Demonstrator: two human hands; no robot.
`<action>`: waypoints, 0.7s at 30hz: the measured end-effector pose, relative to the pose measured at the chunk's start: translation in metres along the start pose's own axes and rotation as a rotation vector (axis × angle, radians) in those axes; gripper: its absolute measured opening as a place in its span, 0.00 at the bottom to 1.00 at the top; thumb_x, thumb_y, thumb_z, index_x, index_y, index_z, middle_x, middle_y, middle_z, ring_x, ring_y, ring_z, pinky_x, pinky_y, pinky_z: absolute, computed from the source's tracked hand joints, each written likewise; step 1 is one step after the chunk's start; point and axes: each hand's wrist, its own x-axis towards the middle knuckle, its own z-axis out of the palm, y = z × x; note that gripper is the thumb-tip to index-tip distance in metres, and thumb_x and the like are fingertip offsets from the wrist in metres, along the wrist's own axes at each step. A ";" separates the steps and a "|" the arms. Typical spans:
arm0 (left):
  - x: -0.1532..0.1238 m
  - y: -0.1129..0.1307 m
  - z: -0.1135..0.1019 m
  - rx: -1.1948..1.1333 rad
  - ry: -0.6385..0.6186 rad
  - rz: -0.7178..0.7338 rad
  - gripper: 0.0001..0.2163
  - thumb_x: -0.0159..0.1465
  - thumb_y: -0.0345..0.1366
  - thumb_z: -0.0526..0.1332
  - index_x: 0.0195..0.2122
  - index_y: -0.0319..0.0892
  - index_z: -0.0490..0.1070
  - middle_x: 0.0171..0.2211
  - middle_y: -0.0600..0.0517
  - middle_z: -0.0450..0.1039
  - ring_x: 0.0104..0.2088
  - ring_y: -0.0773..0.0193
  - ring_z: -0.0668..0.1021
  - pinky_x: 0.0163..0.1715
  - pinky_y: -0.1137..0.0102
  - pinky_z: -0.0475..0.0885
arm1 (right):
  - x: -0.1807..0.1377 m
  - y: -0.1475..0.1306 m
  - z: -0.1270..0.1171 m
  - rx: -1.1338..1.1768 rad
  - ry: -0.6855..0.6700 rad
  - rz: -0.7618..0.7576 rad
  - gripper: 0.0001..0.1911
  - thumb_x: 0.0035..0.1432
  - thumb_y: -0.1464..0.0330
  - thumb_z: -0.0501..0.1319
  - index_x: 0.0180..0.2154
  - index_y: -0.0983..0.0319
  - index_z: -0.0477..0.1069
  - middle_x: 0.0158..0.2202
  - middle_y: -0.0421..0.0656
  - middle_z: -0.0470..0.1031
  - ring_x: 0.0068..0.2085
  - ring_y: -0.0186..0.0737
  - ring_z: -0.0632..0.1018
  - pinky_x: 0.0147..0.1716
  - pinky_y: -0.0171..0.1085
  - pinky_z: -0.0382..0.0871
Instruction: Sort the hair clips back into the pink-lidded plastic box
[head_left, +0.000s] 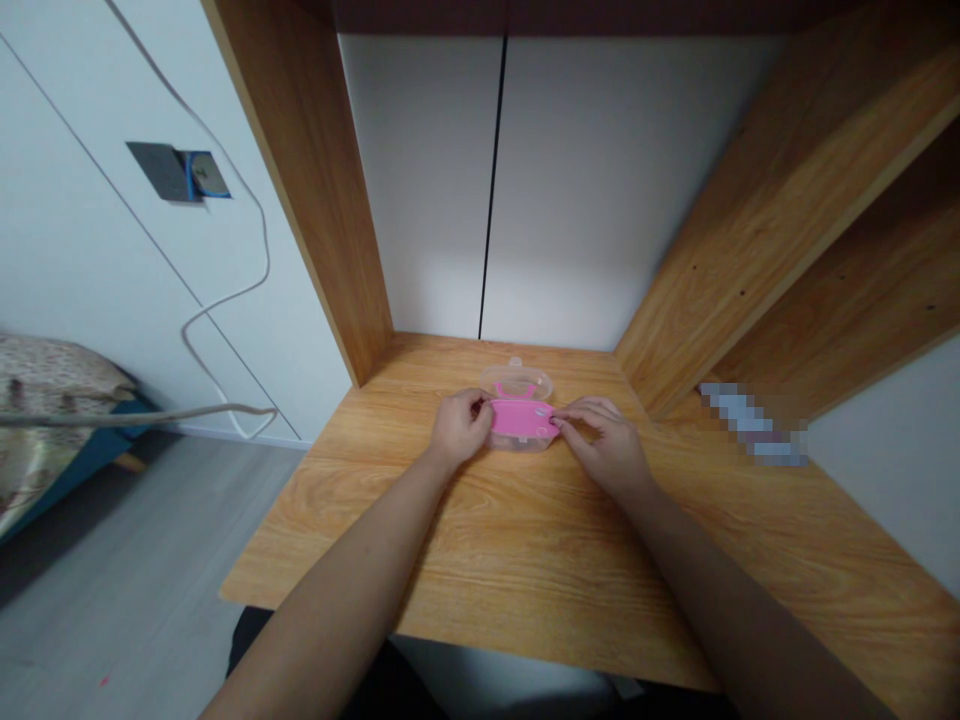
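A flat pink plastic piece [520, 418], with small marks or holes near its right end, lies level over the lower half of a clear plastic box [525, 443]. The box's clear lid [516, 380] stands open at the back, with pink parts along it. My left hand [460, 428] pinches the left end of the pink piece between thumb and fingers. At the right end, my right hand [602, 440] grips it with thumb and forefinger. Whatever is under the pink piece is hidden.
The box rests on a wooden desk [510, 560] with side panels [315, 200] and a white back panel [427, 180]. A blurred-out item [754, 425] lies to the right. A white cable [262, 230] hangs by an open wall socket [206, 174] at left.
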 end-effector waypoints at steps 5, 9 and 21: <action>0.000 0.000 0.000 -0.006 0.007 0.010 0.11 0.64 0.31 0.55 0.36 0.40 0.79 0.34 0.49 0.81 0.35 0.61 0.79 0.38 0.70 0.71 | 0.001 -0.001 0.000 -0.005 -0.041 -0.024 0.07 0.63 0.65 0.62 0.37 0.55 0.80 0.36 0.44 0.82 0.42 0.47 0.78 0.46 0.49 0.72; 0.000 0.001 0.000 -0.007 0.000 0.002 0.12 0.64 0.31 0.55 0.36 0.40 0.79 0.33 0.49 0.80 0.34 0.61 0.79 0.37 0.70 0.71 | 0.001 0.000 0.001 -0.012 -0.038 -0.010 0.07 0.63 0.65 0.62 0.37 0.55 0.80 0.38 0.44 0.80 0.43 0.47 0.78 0.47 0.50 0.72; 0.000 0.001 0.000 -0.011 0.005 -0.005 0.11 0.63 0.31 0.55 0.36 0.40 0.79 0.33 0.49 0.81 0.35 0.61 0.79 0.37 0.70 0.71 | -0.003 0.005 0.003 -0.020 -0.084 -0.006 0.09 0.62 0.68 0.60 0.40 0.56 0.79 0.45 0.47 0.75 0.48 0.48 0.77 0.52 0.51 0.70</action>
